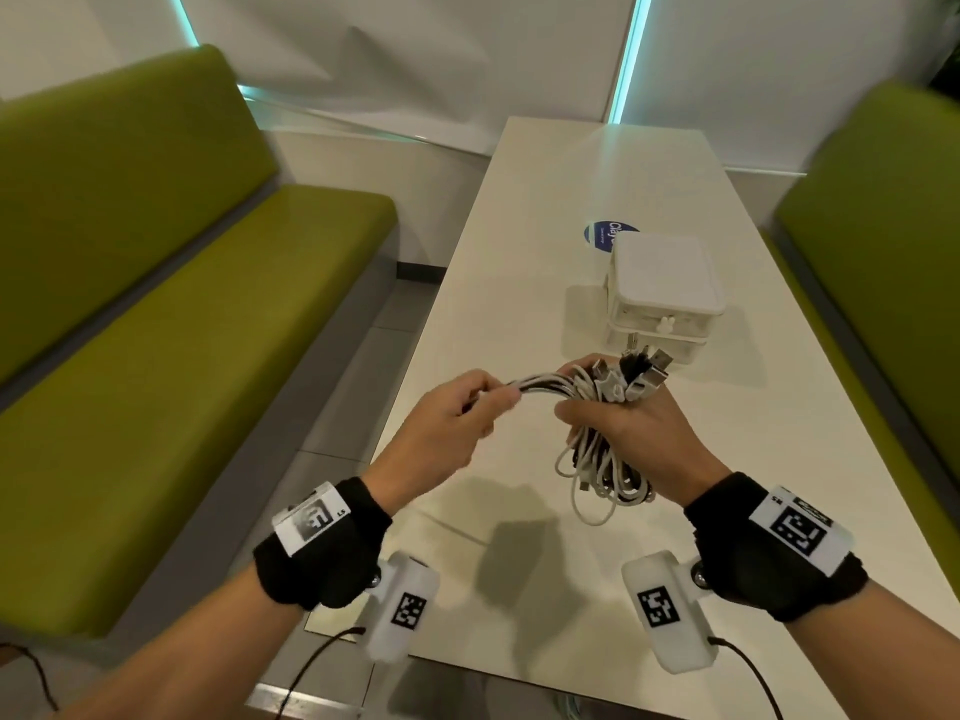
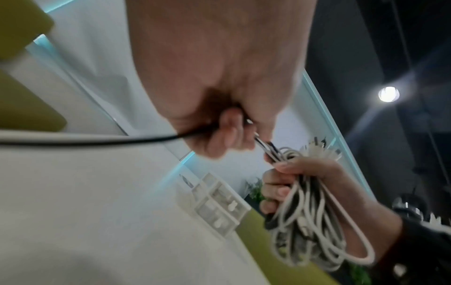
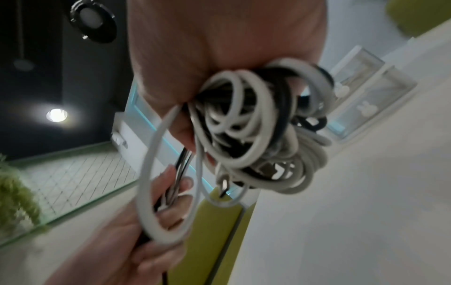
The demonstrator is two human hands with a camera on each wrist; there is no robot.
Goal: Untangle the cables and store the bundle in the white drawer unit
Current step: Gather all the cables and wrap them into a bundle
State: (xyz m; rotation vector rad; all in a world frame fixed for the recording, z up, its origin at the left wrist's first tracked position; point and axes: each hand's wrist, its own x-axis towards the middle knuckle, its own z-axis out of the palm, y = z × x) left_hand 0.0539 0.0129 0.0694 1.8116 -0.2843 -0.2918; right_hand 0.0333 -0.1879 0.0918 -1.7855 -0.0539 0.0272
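A bundle of white and black cables (image 1: 597, 449) hangs in loops above the white table (image 1: 519, 314), its plug ends (image 1: 639, 374) fanned out at the top. My right hand (image 1: 628, 433) grips the bundle (image 3: 256, 131) around its middle. My left hand (image 1: 457, 413) pinches a run of strands (image 1: 540, 384) stretched leftward from the bundle (image 2: 314, 227); its fingers (image 2: 227, 133) curl around them. The white drawer unit (image 1: 662, 298) stands just beyond my hands, both of its drawers (image 2: 217, 204) shut, small rabbit-shaped knobs (image 3: 366, 110) on the fronts.
A blue round sticker (image 1: 605, 233) lies on the table behind the drawer unit. Green benches (image 1: 182, 314) flank the table on the left and on the right (image 1: 883, 210). A white wall closes the far end. Sensor cables trail from my wrist cameras.
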